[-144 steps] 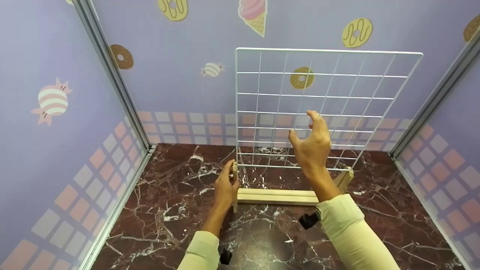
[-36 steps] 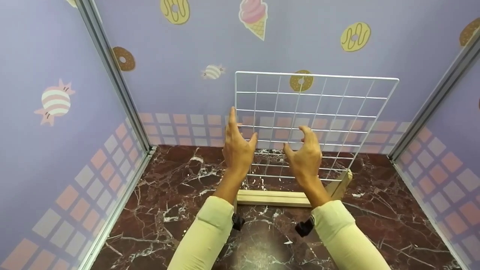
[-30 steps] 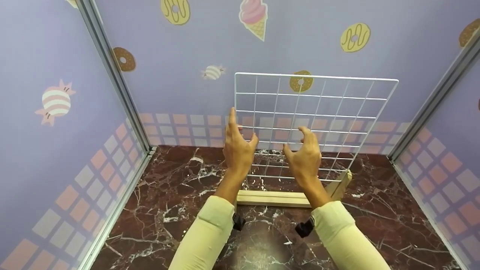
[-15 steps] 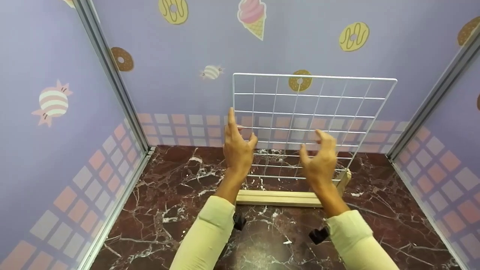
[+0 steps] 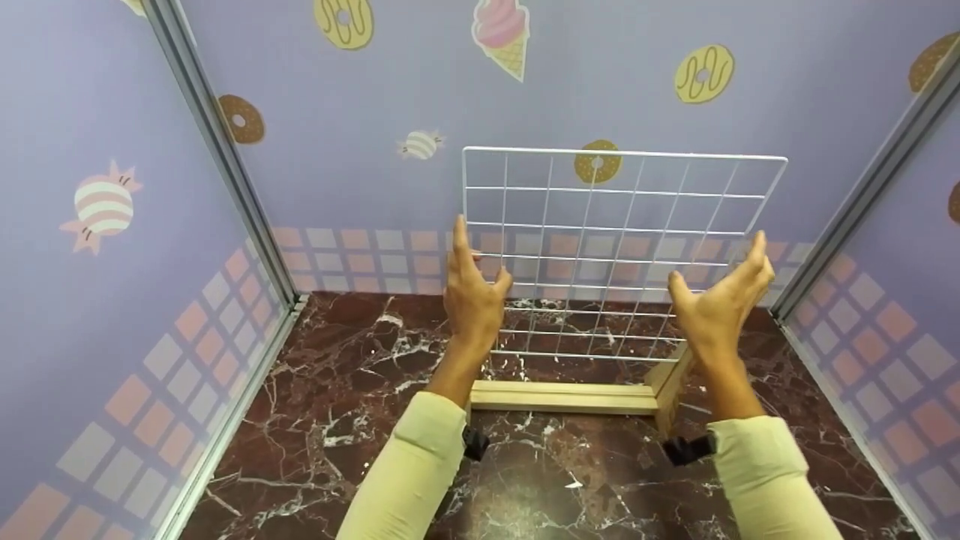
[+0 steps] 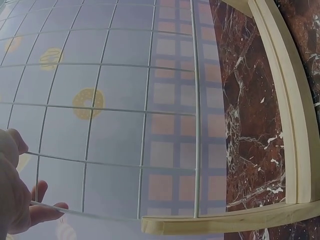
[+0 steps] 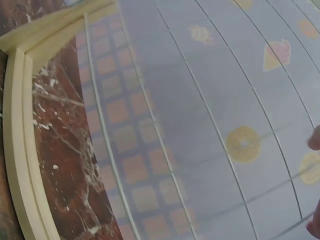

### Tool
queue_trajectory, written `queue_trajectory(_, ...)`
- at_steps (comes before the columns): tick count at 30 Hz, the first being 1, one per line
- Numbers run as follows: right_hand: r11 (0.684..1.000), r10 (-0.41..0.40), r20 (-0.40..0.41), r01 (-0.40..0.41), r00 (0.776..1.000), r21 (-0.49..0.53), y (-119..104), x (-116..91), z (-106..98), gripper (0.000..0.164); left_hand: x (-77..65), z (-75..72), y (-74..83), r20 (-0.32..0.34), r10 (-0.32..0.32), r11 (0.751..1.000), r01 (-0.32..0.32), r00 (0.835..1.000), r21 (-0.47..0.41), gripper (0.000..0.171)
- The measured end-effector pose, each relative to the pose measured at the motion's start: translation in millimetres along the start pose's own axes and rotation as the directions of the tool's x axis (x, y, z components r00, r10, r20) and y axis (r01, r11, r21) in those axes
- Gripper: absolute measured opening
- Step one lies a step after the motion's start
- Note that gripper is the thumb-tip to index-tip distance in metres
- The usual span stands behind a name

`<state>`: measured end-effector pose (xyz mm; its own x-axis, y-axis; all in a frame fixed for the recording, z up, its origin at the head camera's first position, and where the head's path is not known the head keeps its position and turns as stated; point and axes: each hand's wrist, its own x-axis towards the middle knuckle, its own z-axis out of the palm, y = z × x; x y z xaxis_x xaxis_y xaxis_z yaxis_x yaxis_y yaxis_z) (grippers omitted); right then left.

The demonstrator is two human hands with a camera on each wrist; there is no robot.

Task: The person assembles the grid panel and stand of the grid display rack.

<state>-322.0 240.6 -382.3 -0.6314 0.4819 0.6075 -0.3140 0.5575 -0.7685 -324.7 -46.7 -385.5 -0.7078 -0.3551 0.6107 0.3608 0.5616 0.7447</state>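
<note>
A white wire grid panel (image 5: 577,191) stands upright in front of the back wall, its lower edge above the crossbar of a pale wooden stand (image 5: 562,397). My left hand (image 5: 474,300) grips the panel's left edge, with fingers behind the wire and the thumb in front, as the left wrist view shows. Around the panel's right edge lies my right hand (image 5: 720,307), its fingers extended and thumb spread apart; contact with the wire cannot be made out. In the left wrist view, the panel's bottom corner meets a wooden side piece (image 6: 220,221).
Dark red marble-patterned surface (image 5: 360,420) lies under the stand. Purple walls with sweets printed on them enclose the back (image 5: 390,82) and both sides, with grey metal corner posts (image 5: 217,142). White flecks are scattered behind the crossbar.
My left hand has gone from the stand's left side piece up to the panel's left edge. The panel sits lower. My right hand has moved from the panel's middle to its right edge.
</note>
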Motion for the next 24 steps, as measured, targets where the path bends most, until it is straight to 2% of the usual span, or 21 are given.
queue_trajectory(3,1.0,-0.014,0.052,0.013,0.999,0.015,5,6,-5,0.112,0.3,0.2,-1.6,0.004,0.004,1.0,-0.004,1.0,0.009,0.101)
queue_trajectory(7,1.0,-0.03,0.081,0.029,0.996,0.004,8,10,-7,0.11,0.6,-1.1,-2.5,0.006,0.016,1.0,-0.016,1.0,0.015,0.1)
queue_trajectory(14,1.0,-0.005,0.054,0.006,0.999,-0.018,11,14,-9,0.103,2.0,-3.1,-4.4,0.034,0.034,0.999,-0.033,0.999,-0.021,0.099)
queue_trajectory(24,1.0,-0.001,0.039,0.002,0.999,-0.015,14,14,-7,0.1,1.6,-4.3,-9.9,0.084,0.001,0.996,0.006,0.996,-0.085,0.101)
